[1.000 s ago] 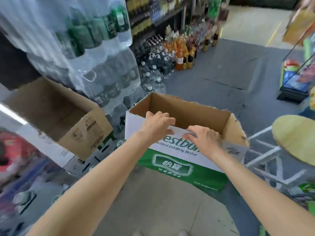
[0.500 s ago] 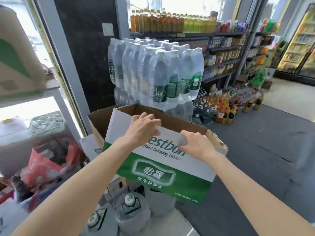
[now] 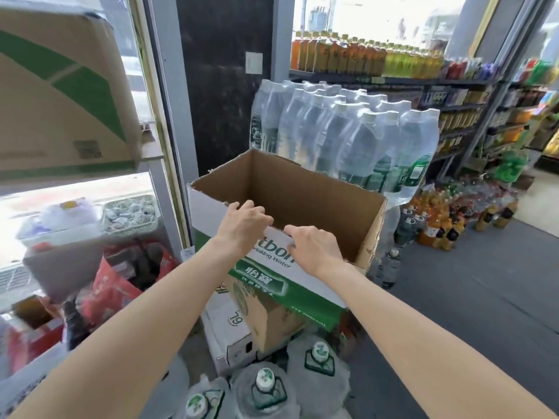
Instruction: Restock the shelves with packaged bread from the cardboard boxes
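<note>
Here both hands [image 3: 245, 225] [image 3: 314, 249] hide the cardboard box [image 3: 302, 189] near rim

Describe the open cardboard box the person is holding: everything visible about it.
The cardboard box is open at the top, with plain brown inner walls and nothing visible in the part of the inside that shows. Its near outer face is white above a green band, printed with drinking-water lettering and Chinese characters. It is tilted, the opening turned toward the camera. The left hand and right hand each hold its near top edge in a grip. It sits in front of shrink-wrapped water bottles, above other boxes.
</note>
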Tool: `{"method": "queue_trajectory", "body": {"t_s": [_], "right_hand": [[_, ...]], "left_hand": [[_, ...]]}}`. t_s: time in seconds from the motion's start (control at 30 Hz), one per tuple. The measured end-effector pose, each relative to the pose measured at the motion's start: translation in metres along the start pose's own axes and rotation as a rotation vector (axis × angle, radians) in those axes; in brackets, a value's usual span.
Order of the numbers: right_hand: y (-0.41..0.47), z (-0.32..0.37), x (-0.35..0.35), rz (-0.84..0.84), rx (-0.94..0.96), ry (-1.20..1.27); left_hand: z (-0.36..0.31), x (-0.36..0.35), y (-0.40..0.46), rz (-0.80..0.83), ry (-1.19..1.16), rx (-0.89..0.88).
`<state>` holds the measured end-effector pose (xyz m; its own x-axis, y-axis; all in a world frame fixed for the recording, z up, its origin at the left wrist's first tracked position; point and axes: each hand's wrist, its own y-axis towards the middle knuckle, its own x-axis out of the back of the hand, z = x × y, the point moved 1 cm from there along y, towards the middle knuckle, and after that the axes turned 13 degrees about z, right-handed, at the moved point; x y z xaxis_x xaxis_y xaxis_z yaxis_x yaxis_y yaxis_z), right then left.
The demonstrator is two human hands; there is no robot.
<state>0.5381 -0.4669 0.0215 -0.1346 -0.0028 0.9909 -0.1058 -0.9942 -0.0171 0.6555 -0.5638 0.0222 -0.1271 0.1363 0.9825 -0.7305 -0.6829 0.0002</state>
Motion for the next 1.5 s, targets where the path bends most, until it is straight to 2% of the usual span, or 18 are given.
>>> {"method": "queue_trajectory", "body": {"t_s": [0.1,0.27,0.33,0.5,0.57,0.67,0.8,0.9,1.07,1.33,1.5], "right_hand": [[0.024,0.011,-0.001,0.046,0.011,0.002],[0.047,-0.013,-0.010,0.315,-0.028,-0.059],[0.056,-0.020,-0.017,0.356,-0.026,0.032],[0.087,0.000,-0.045,0.244,-0.035,0.128],[0.098,0.010,-0.052,0.234,-0.041,0.120],[0.108,0.018,-0.052,0.215,-0.034,0.110],[0.120,0.021,-0.048,0.198,-0.027,0.108],[0.126,0.022,-0.050,0.211,-0.022,0.104],[0.126,0.020,-0.062,0.287,-0.044,0.032],[0.126,0.020,-0.059,0.301,-0.059,0.133],[0.126,0.017,-0.053,0.271,-0.061,0.225]], "left_hand": [[0.018,-0.008,0.017,-0.015,-0.039,0.014],[0.044,-0.036,0.053,0.044,-0.127,0.006],[0.051,-0.046,0.065,0.050,-0.146,0.027],[0.063,-0.069,0.080,-0.047,-0.227,0.191],[0.062,-0.080,0.080,0.018,-0.367,0.244],[0.061,-0.093,0.081,0.065,-0.579,0.244],[0.064,-0.095,0.086,-0.014,-0.696,0.239],[0.067,-0.097,0.091,-0.027,-0.680,0.265],[0.067,-0.107,0.090,0.073,-0.671,0.272],[0.066,-0.103,0.083,0.110,-0.529,0.242],[0.062,-0.095,0.082,0.076,-0.488,0.258]]}}
